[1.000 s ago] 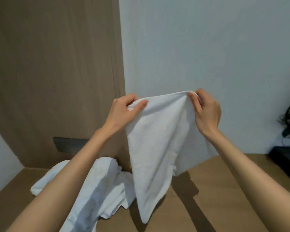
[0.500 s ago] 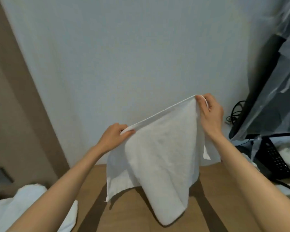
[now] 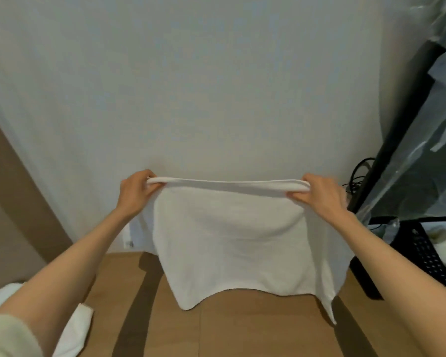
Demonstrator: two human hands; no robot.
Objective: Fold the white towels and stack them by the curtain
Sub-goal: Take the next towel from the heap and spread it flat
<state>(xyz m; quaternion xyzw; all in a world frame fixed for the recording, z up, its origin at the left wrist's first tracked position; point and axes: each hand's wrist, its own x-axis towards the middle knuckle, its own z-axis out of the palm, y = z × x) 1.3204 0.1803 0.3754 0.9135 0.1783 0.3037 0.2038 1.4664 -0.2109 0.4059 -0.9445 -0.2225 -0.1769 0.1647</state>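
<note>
Head view, single frame. White towel is held up in the air in front of the pale wall, stretched flat between both hands along its top edge, which runs nearly level. Left hand: fingers curled round the top left corner, thumb side toward the camera, cloth bunched in the grip. Right hand: fingers curled round the top right corner, pinching a rolled bit of the hem. The towel appears doubled: a front layer hangs in a broad panel, and a second layer shows behind it at the left edge and trails lower at the right. Its lower edge hangs just above the wooden worktop; contact cannot be judged, though shadows fall on the wood beneath it. More white towels lie crumpled on the worktop at lower left, partly hidden by the left forearm and well apart from the held one. A pale sleeve shows at the bottom left corner. At right, a clear plastic sheet hangs over a dark upright frame, black cables sit by the wall, and a black perforated object rests at the worktop's right side. A brown wood panel borders the wall at left.
</note>
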